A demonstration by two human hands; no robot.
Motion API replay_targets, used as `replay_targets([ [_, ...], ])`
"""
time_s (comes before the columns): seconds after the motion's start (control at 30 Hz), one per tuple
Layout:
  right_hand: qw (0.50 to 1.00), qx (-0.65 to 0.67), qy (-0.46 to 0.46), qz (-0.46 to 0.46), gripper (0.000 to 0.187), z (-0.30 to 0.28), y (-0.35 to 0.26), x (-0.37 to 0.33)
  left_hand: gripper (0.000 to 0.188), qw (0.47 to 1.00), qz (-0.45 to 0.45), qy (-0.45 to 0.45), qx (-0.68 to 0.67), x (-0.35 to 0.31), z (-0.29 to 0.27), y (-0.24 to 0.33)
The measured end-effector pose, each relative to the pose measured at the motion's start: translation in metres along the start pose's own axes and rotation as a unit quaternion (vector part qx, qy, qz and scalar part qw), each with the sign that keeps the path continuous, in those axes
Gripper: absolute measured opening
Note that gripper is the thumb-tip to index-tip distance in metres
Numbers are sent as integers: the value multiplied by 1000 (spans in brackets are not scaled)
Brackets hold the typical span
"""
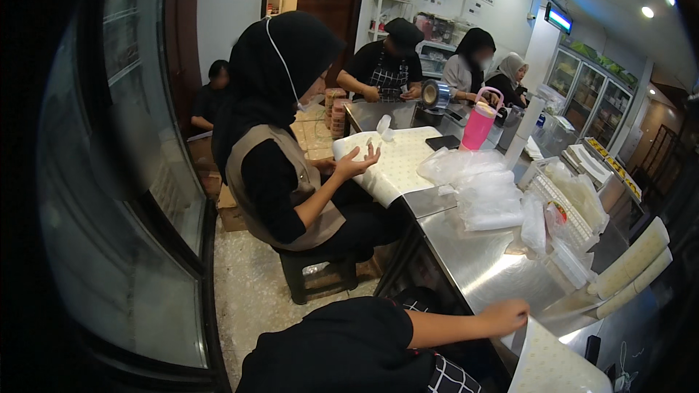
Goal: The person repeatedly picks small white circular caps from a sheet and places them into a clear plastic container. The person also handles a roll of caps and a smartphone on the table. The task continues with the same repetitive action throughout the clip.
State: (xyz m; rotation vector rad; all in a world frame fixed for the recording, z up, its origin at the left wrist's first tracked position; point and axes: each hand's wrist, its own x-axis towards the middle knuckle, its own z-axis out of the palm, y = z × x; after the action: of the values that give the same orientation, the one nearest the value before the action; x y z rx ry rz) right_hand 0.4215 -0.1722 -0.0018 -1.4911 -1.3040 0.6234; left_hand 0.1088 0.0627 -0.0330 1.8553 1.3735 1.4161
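My left hand (506,318) is closed at the upper corner of a cream patterned paper sheet (557,364) near the table's edge. The fingers curl in at that corner, and their tips are partly hidden. A bare forearm and black sleeve lead back from the hand to the lower left. My right hand is out of the picture. A small black object (593,349) lies beside the sheet. Two rolls of the same patterned paper (633,269) lean up from the table at the right.
Clear plastic bags (488,200) and a white basket (564,200) cover the steel table (466,269). A pink tumbler (478,127) and a black phone (443,143) stand farther back. On a stool (324,273), a co-worker sits at another patterned sheet (397,160). A glass door (138,247) is at left.
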Motion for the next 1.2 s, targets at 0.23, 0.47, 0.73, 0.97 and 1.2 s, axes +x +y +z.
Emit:
replay_targets([
  [0.23,999,22,-40,23,71,35,-27,13,63,945,-256,-187,-78,31,-24,-22],
  [0.47,997,35,-64,30,73,42,-27,21,67,904,-279,-236,-221,35,-11,-36],
  [0.73,995,37,-88,35,76,48,-31,31,69,601,-223,-222,-735,42,-21,-28],
  [0.97,993,53,-99,45,79,50,-30,35,66,575,-36,-272,-771,69,-88,-25],
  [1.2,989,70,-116,59,81,48,-27,39,63,735,-93,-229,-632,59,-120,11],
])
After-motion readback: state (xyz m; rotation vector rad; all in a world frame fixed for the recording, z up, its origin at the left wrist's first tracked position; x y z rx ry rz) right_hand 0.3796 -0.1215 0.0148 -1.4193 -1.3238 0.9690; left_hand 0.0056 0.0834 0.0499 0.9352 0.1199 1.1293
